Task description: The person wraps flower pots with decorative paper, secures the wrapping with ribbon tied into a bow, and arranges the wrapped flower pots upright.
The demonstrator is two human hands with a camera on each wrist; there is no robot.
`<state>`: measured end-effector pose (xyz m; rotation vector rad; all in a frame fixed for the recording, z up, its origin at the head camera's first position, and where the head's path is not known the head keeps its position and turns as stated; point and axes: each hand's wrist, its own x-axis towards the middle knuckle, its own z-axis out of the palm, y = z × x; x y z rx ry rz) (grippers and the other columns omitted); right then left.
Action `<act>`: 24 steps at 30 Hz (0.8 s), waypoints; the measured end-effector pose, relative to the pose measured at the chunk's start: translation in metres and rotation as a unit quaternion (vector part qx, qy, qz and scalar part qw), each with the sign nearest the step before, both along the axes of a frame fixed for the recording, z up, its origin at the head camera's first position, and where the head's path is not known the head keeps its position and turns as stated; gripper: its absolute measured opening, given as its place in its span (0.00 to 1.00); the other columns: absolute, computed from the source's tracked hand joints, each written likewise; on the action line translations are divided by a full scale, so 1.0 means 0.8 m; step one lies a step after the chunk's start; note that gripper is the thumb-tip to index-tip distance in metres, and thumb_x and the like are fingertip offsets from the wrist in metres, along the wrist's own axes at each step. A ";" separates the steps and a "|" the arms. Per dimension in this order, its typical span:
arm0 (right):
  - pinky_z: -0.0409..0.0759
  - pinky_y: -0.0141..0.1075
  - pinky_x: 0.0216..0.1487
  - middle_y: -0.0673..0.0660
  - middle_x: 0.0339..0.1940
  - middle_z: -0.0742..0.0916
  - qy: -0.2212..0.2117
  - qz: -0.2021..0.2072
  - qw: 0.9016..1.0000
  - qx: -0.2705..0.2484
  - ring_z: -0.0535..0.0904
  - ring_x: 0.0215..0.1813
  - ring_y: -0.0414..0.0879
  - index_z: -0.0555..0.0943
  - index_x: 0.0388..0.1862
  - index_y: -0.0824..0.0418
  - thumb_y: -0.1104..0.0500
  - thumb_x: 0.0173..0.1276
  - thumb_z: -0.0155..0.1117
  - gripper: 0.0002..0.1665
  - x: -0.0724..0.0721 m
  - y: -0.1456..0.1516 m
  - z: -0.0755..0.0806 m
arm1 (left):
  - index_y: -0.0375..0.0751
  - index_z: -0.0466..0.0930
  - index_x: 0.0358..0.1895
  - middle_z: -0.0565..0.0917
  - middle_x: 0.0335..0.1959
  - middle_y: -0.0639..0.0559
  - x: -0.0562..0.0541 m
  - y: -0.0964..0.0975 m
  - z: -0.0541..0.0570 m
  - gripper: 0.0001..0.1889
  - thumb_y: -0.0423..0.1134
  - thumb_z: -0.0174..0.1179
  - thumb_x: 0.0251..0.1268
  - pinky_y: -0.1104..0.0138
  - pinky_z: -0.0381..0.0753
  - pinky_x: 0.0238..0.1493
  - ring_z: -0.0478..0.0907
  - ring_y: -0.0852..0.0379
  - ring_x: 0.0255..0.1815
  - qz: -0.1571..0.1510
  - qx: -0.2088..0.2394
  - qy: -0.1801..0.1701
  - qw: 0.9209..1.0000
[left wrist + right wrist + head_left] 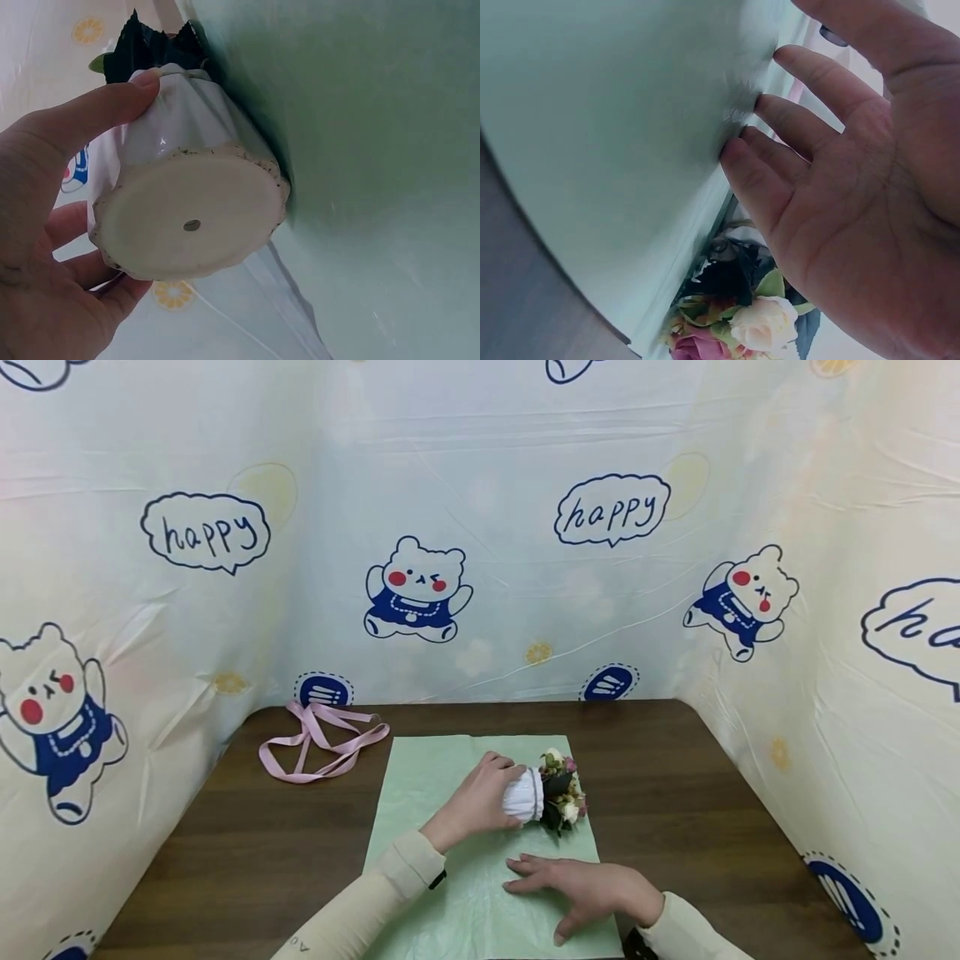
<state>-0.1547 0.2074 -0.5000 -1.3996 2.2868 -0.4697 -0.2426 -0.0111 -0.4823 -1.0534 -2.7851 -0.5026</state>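
Observation:
A white flower pot (524,796) lies on its side on a sheet of light green paper (450,893), its flowers (564,793) pointing right. My left hand (480,797) grips the pot, thumb on one side and fingers on the other. In the left wrist view the base of the pot (195,214) faces the camera, with a small hole in it. Fingers spread, my right hand (585,889) rests its fingertips on the paper below the flowers. The right wrist view shows that hand's palm (870,180) and cream and pink roses (765,324) beyond.
A loosely looped pink ribbon (322,743) lies at the back left of the dark wooden table (247,852). Behind and beside the table hangs a pale curtain (495,460) printed with bears. The paper reaches the table's front.

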 end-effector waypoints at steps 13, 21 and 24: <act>0.66 0.43 0.74 0.61 0.81 0.65 0.018 -0.004 0.999 0.030 0.59 0.81 0.60 0.68 0.78 0.54 0.54 0.54 0.81 0.53 0.003 -0.008 0.011 | 0.42 0.76 0.68 0.81 0.61 0.45 0.001 -0.004 0.006 0.42 0.55 0.79 0.50 0.57 0.78 0.61 0.73 0.48 0.61 -0.005 0.002 -0.007 1.000; 0.68 0.43 0.74 0.59 0.81 0.66 0.014 -0.037 0.998 0.050 0.59 0.81 0.59 0.70 0.77 0.52 0.57 0.51 0.83 0.53 0.007 -0.017 0.017 | 0.40 0.77 0.68 0.75 0.68 0.41 -0.001 -0.008 0.007 0.37 0.53 0.75 0.56 0.53 0.73 0.68 0.68 0.45 0.70 -0.013 0.045 -0.048 0.998; 0.68 0.43 0.73 0.58 0.80 0.67 0.019 -0.041 0.997 0.060 0.60 0.80 0.58 0.71 0.76 0.51 0.57 0.50 0.84 0.53 0.010 -0.021 0.016 | 0.41 0.77 0.68 0.73 0.71 0.42 0.002 -0.013 0.004 0.35 0.52 0.74 0.59 0.52 0.71 0.70 0.66 0.45 0.72 -0.022 0.058 -0.052 0.997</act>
